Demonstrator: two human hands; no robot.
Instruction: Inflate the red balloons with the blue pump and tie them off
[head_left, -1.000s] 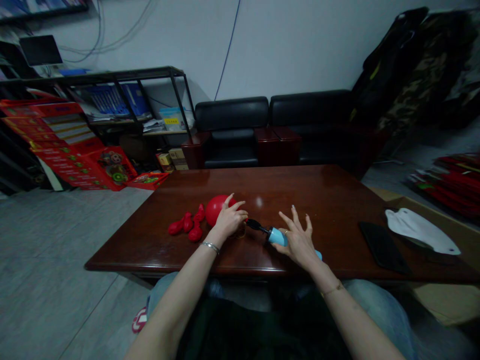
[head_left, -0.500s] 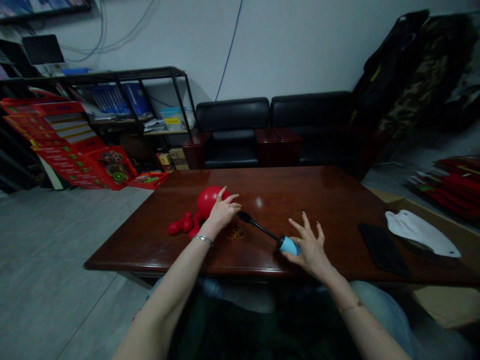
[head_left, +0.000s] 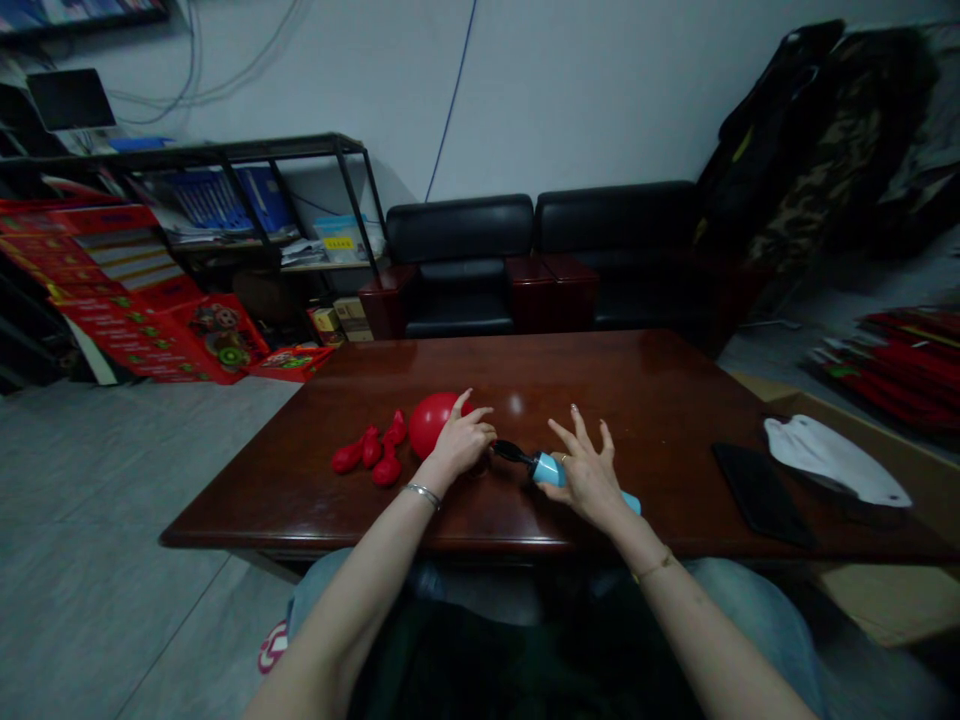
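A round, inflated red balloon (head_left: 429, 425) rests just above the table, partly behind my left hand (head_left: 463, 442). That hand pinches the balloon's neck at the tip of a hand balloon pump (head_left: 549, 470), its other fingers raised. My right hand (head_left: 589, 482) grips the pump's light blue barrel between thumb and fingers, with the remaining fingers spread upward. The black nozzle end points left toward the balloon, and little of the rod shows. Several small red balloons (head_left: 371, 448) lie to the left of the big one. The yellowish rubber bands are mostly hidden beside my left hand.
A dark wooden table (head_left: 570, 375) spans the front. On its right lie a flat black object (head_left: 757, 490) and a white cloth-like item (head_left: 832, 460). Black armchairs (head_left: 465, 240) stand behind; red boxes (head_left: 150, 320) are stacked at left, beside a shelf (head_left: 247, 150).
My right hand has slid the blue barrel leftward toward the nozzle, so the long black rod no longer shows. My left hand and the balloon have shifted slightly right and down.
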